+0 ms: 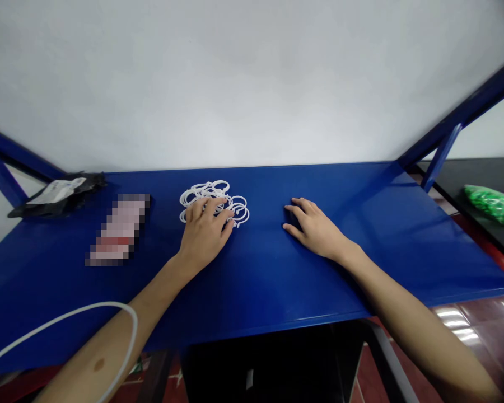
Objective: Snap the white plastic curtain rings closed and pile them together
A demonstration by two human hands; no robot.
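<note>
Fingers of my left hand (204, 232) lie spread on the pile of white rings (213, 200), grasping none. The rings sit on the blue surface (361, 224). My right hand (315, 226) rests flat beside them, loose.

Head-worn camera looks forward and down, close over both hands, blue table (361, 240) spreading beyond them toward the wall (252, 84).
</note>
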